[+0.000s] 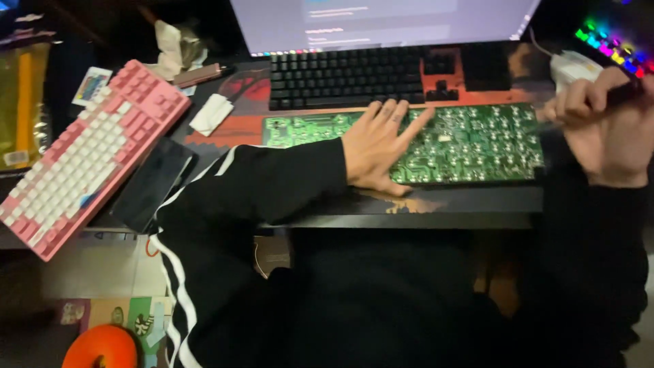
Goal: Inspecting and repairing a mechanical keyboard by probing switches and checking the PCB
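My left hand (381, 143) lies flat over the green circuit board (470, 143), so the middle stretch of the board beneath my palm is hidden. My right hand (606, 129) is blurred, and whatever thin thing sits in its grip is too smeared to name; I cannot tell how firmly the fingers close. The monitor (381, 24) is cut off by the top edge, and its text is too small to make out. The rainbow-lit keyboard (613, 44) runs out of the upper right corner. The pink keyboard (88, 157) loses its lower end at the left edge. The orange round thing (99, 347) is cropped by the bottom edge. Under the desk (409, 218), my lap is lost in darkness.
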